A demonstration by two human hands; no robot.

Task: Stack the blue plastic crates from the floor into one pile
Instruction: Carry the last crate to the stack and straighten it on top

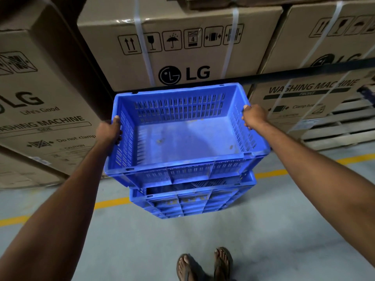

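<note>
While held: top crate [182, 136] hangs level just above the pile [188, 201] on the floor [182, 236], likely to line up the rims.
Left hand [108, 134]: clenched on the crate's left rim.
Right hand [254, 116]: clenched on the right rim, balancing it.

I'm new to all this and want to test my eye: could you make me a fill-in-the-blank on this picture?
1. Both hands, left hand and right hand, hold the top crate, coloured ____.
2. Inside, the top crate is ____.
3. The floor line is ____.
4. The cardboard boxes are printed "____ MACHINE".

Missing words: blue; empty; yellow; WASHING
</note>
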